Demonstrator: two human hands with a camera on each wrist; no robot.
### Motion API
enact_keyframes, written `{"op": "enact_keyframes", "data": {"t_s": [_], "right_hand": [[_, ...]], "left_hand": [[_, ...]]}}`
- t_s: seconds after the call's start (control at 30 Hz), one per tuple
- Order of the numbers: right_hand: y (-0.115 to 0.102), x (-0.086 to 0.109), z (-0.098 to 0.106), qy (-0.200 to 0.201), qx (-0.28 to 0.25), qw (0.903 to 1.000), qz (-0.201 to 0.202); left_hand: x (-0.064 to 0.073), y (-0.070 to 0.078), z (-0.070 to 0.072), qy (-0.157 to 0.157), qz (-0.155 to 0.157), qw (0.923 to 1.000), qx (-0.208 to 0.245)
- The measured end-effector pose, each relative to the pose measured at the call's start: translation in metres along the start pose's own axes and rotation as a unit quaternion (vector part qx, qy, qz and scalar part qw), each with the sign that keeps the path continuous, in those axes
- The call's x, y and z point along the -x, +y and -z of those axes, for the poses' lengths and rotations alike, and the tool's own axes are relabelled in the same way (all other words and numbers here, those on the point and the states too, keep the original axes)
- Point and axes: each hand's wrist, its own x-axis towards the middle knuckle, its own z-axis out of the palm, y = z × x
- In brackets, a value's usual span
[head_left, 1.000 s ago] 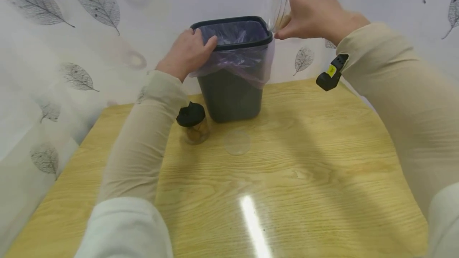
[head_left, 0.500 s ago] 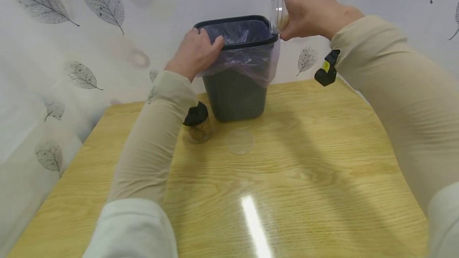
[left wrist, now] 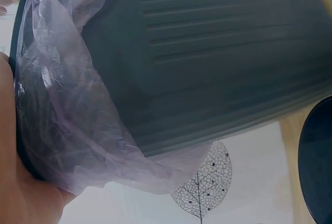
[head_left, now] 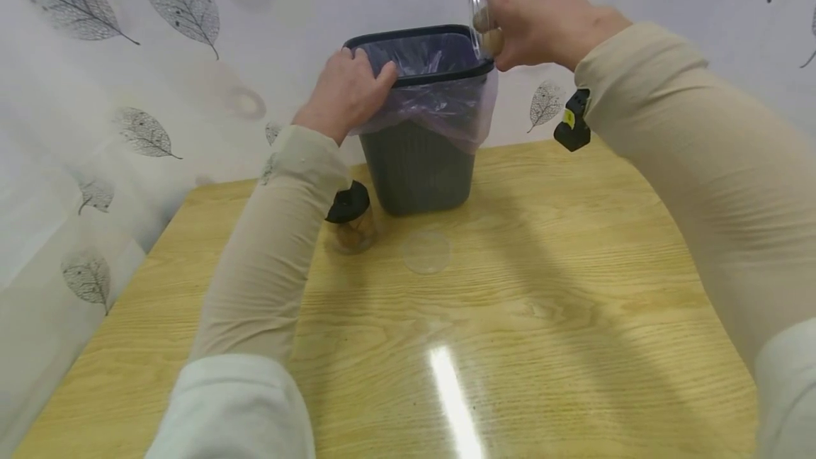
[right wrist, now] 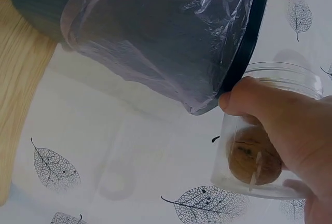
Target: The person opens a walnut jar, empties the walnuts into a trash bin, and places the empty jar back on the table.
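Left hand point(head_left: 347, 94) grips rim of grey bin point(head_left: 417, 168), over the purple liner point(head_left: 440, 108). Black-lidded jar point(head_left: 352, 207) on counter point(head_left: 542, 374), just beside bin; clear disc point(head_left: 426, 252) in front. Right hand point(head_left: 535, 13) holds clear jar point(head_left: 474, 9), tipped, at bin's right rim, round brown pieces point(head_left: 492, 42) inside.
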Motion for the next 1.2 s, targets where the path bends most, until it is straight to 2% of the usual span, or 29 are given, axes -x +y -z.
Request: {"op": "enact_keyframes", "data": {"t_s": [0.27,0.53,0.77,0.97,1.2], "right_hand": [[-0.001,0.0,0.0,0.016,0.021,0.9995,0.015],[-0.006,-0.003,0.0,0.025,0.073,0.996,0.045],[-0.009,-0.006,0.001,0.029,0.132,0.988,0.074],[-0.011,-0.007,0.001,0.028,0.155,0.9836,0.087],[-0.013,-0.007,0.0,0.041,0.184,0.9763,0.107]], "left_hand": [[0.0,0.0,0.0,-0.004,0.001,1.0,0.001],[0.001,0.001,0.0,-0.008,0.01,0.9999,0.003],[0.0,0.001,-0.001,-0.002,0.006,1.0,-0.004],[-0.001,0.0,-0.002,0.006,-0.004,1.0,-0.005],[-0.001,0.0,-0.001,-0.004,0.006,1.0,-0.004]]}}
